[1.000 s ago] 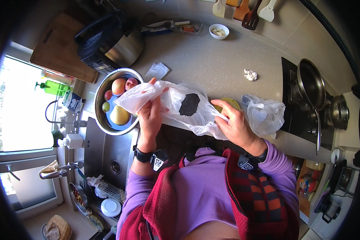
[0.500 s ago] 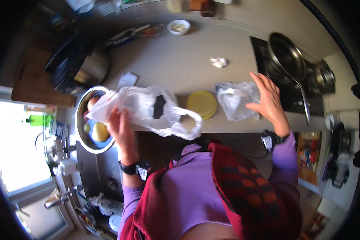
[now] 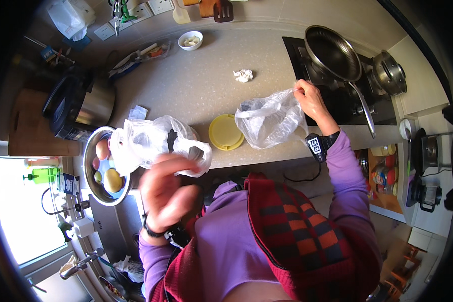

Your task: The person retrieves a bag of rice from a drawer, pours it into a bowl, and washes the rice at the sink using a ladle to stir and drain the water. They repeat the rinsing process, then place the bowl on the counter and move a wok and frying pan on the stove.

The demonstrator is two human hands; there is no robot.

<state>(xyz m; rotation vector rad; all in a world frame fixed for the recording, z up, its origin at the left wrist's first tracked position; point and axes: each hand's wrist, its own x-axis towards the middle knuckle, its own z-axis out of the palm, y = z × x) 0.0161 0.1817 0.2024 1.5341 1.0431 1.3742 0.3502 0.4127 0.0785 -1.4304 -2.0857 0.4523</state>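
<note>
My right hand [image 3: 313, 103] pinches the upper right edge of a thin clear plastic bag [image 3: 272, 121], which hangs loosely over the front of the counter. My left hand [image 3: 168, 194] is raised in front of a white plastic carrier bag [image 3: 143, 143]; it is smeared by motion, so its grip does not show clearly. The carrier bag lies crumpled, with a dark patch on it, and partly overlaps a steel bowl [image 3: 89, 173]. In the bowl are a potato [image 3: 114, 180] and several other round items. Between the two bags sits a round yellow lid [image 3: 226, 132].
A frying pan [image 3: 332, 53] and a steel pot [image 3: 389, 73] stand on the black stove [image 3: 299, 55] at right. Further back are crumpled tissue [image 3: 243, 75] and a small white bowl [image 3: 190, 40]. At left stands a cooker [image 3: 80, 103]; the sink [image 3: 116, 226] lies nearer.
My right hand has closed on the clear bag's edge and pulled the bag more open. My left hand has come off the carrier bag and moved nearer to me. The view has shifted slightly.
</note>
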